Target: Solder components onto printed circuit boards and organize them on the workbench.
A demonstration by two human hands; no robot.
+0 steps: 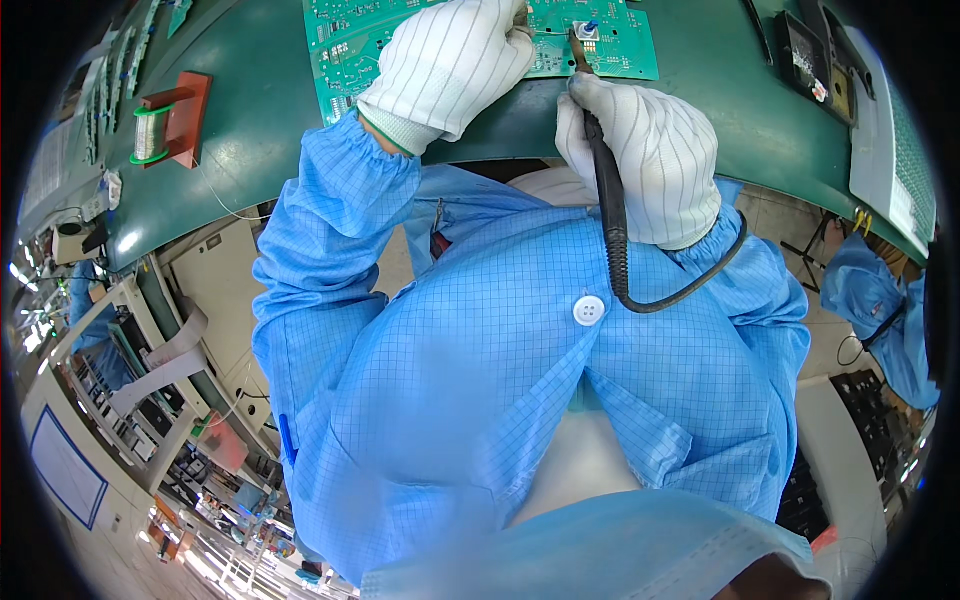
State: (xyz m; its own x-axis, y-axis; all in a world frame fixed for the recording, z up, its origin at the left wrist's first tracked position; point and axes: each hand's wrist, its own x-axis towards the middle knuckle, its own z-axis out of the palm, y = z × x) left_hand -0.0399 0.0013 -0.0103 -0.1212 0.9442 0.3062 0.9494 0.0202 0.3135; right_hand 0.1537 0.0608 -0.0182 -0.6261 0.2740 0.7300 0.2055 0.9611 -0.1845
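White pinstriped gloves [455, 60], green circuit board [345, 45], black soldering iron [605, 190], blue checked smock [480, 380], dark-green mat [250, 120].

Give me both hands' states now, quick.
Left hand: resting on the green circuit board; grip cannot be told.
Right hand: closed around the soldering iron.

I see my left hand [455, 62], gloved in white, resting on the green circuit board [345, 50] that lies on the green bench mat [250, 120]. My right hand [645, 160], just right of the board's near edge, grips a black soldering iron [600, 150], its tip on the board. A solder spool [150, 133] stands well left of the board.
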